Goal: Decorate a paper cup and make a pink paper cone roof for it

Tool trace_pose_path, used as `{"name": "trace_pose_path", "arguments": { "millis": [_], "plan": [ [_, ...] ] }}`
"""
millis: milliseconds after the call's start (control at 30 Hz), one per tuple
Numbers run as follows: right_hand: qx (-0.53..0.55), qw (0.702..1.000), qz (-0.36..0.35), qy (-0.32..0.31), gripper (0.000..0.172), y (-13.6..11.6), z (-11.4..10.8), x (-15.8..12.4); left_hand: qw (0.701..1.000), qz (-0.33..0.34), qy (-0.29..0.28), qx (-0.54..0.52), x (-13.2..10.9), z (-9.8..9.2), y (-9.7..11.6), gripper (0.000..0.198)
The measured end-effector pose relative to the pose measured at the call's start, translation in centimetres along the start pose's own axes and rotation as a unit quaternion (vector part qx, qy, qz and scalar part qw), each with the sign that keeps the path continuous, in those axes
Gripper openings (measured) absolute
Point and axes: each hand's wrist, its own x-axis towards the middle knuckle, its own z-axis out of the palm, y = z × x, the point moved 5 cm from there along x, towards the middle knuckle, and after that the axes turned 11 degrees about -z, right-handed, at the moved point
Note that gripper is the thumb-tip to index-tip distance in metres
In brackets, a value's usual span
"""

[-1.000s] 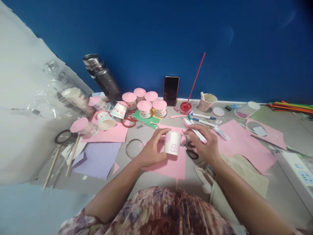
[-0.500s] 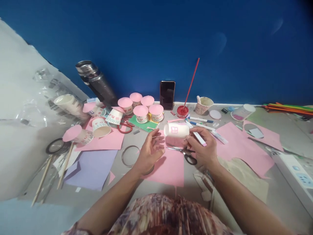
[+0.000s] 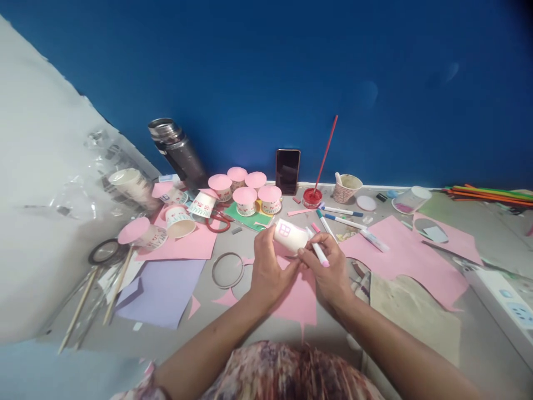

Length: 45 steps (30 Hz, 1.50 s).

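Observation:
A white paper cup (image 3: 295, 239) with a pink window drawn on its side lies tilted between my hands, over pink paper (image 3: 297, 305). My left hand (image 3: 270, 272) is closed round the cup's left end. My right hand (image 3: 333, 272) grips a white marker pen (image 3: 320, 254) with a pink end, and its fingertips also touch the right end of the cup. A small pink cap (image 3: 315, 227) shows just beyond that hand. The black-handled scissors seen before are hidden beneath my hands.
Several decorated cups with pink paper roofs (image 3: 245, 196) stand behind on the left. A dark flask (image 3: 183, 155) leans near the wall, beside a propped phone (image 3: 287, 171). Markers (image 3: 342, 211), a red pot (image 3: 312, 198), cut pink paper (image 3: 410, 261) and a power strip (image 3: 506, 297) lie rightward.
My left hand has closed round the cup, which has tilted and come lower and leftward. My right hand has moved left with the marker, and the view has shifted slightly.

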Motion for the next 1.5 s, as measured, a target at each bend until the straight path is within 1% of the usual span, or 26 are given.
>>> {"name": "trace_pose_path", "arguments": {
  "millis": [67, 167, 200, 267, 333, 400, 500, 567, 667, 800, 867, 900, 933, 1000, 1067, 1133, 1200, 1267, 1367, 1500],
  "plan": [
    [-0.015, 1.000, -0.004, -0.017, 0.030, 0.2, 0.3, -0.6, 1.000, -0.014, 0.004, -0.008, 0.3, -0.2, 0.0, 0.080],
    [-0.033, 0.998, 0.002, -0.053, 0.025, 0.2, 0.2, -1.0, 0.997, -0.060, -0.011, -0.046, 0.9, -0.8, -0.6, 0.074],
    [-0.048, 0.997, -0.008, -0.061, 0.022, 0.0, 0.0, -0.9, 0.994, -0.078, -0.022, -0.067, 1.1, -1.0, -1.0, 0.073],
    [-0.123, 0.988, -0.062, -0.071, 0.015, -0.6, -0.8, -0.3, 0.985, -0.114, -0.051, -0.117, 1.5, -1.4, -1.8, 0.074],
    [-0.239, 0.957, -0.131, -0.098, 0.010, -1.0, -1.5, 0.6, 0.970, -0.141, -0.093, -0.175, 1.9, -1.7, -2.6, 0.078],
    [-0.335, 0.917, -0.165, -0.143, 0.019, -0.5, -2.0, 1.4, 0.953, -0.157, -0.141, -0.216, 2.3, -1.9, -3.0, 0.079],
    [-0.426, 0.856, -0.210, -0.203, 0.035, 0.5, -2.3, 2.2, 0.942, -0.149, -0.203, -0.220, 2.7, -2.3, -2.7, 0.077],
    [-0.469, 0.820, -0.233, -0.229, 0.038, 1.0, -2.3, 2.5, 0.940, -0.138, -0.232, -0.207, 2.9, -2.5, -2.2, 0.078],
    [-0.511, 0.787, -0.242, -0.246, 0.036, 1.4, -2.5, 2.8, 0.937, -0.135, -0.259, -0.189, 2.9, -2.5, -1.6, 0.080],
    [-0.535, 0.766, -0.243, -0.263, 0.039, 2.0, -2.5, 2.9, 0.938, -0.138, -0.271, -0.167, 3.0, -2.5, -2.0, 0.082],
    [-0.531, 0.767, -0.244, -0.265, 0.040, 2.3, -2.5, 2.8, 0.938, -0.140, -0.274, -0.159, 3.1, -2.4, -2.3, 0.082],
    [-0.518, 0.774, -0.250, -0.264, 0.039, 2.3, -2.4, 2.8, 0.937, -0.145, -0.276, -0.160, 3.2, -2.3, -2.5, 0.081],
    [-0.496, 0.786, -0.260, -0.261, 0.037, 2.2, -2.3, 2.8, 0.935, -0.150, -0.276, -0.164, 3.2, -2.2, -2.6, 0.082],
    [-0.428, 0.821, -0.291, -0.241, 0.031, 1.5, -2.2, 2.7, 0.934, -0.158, -0.271, -0.173, 3.2, -2.0, -2.8, 0.083],
    [-0.359, 0.853, -0.322, -0.202, 0.025, 0.5, -2.4, 2.8, 0.942, -0.147, -0.253, -0.163, 3.1, -1.9, -2.7, 0.083],
    [-0.309, 0.877, -0.336, -0.153, 0.021, -0.5, -2.7, 2.9, 0.956, -0.116, -0.232, -0.137, 3.1, -1.9, -2.5, 0.079],
    [-0.266, 0.901, -0.325, -0.107, 0.018, -1.4, -3.2, 2.9, 0.964, -0.091, -0.220, -0.122, 2.9, -1.9, -2.3, 0.074],
    [-0.231, 0.922, -0.303, -0.072, 0.016, -2.1, -3.5, 2.7, 0.964, -0.081, -0.221, -0.125, 2.7, -1.9, -2.0, 0.072],
    [-0.206, 0.932, -0.294, -0.053, 0.015, -3.1, -3.4, 2.0, 0.961, -0.078, -0.229, -0.138, 2.4, -1.8, -1.7, 0.072],
    [-0.200, 0.922, -0.322, -0.081, 0.015, -4.3, -2.5, 1.3, 0.966, -0.051, -0.224, -0.117, 2.0, -1.7, -1.2, 0.067]
  ]
}}
